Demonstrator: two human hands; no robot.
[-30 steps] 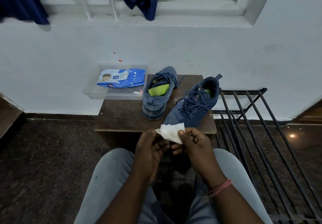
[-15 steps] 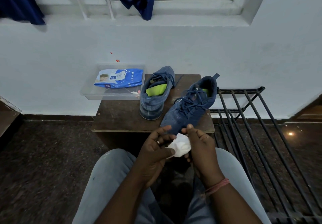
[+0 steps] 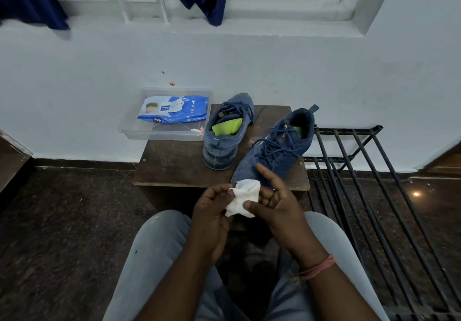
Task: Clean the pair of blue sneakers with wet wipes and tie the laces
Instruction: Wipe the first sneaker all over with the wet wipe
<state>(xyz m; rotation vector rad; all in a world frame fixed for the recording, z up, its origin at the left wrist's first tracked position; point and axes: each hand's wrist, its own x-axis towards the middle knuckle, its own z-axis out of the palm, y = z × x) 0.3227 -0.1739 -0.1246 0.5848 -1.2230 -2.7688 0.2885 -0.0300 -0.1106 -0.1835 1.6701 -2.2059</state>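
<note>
Wipes are kept at about ten o'clock on the surface (image 3: 174, 168), where the blue pack (image 3: 174, 109) lies in a clear plastic tray (image 3: 129, 131) overhanging the far-left corner, probably so that a fresh sheet can be reached without crowding the shoes. Just beside the tray, at twelve o'clock, the left sneaker (image 3: 225, 133) is stood heel-first toward the person, its laces loose and its green insole exposed. At one o'clock the right sneaker (image 3: 272, 156) is laid at a slant, toe toward the near edge, presumably for a start on it. At six o'clock, above the lap, a white wet wipe (image 3: 243, 199) is held between both hands: the left hand (image 3: 212, 211) is curled against its left side, and the right hand (image 3: 277, 203) pins it with the thumb while the forefinger is raised; the sheet seems to be readied into a pad. Compared with half a second ago, the wipe has been opened out and the right fingers have spread. Neither sneaker is touched yet.
</note>
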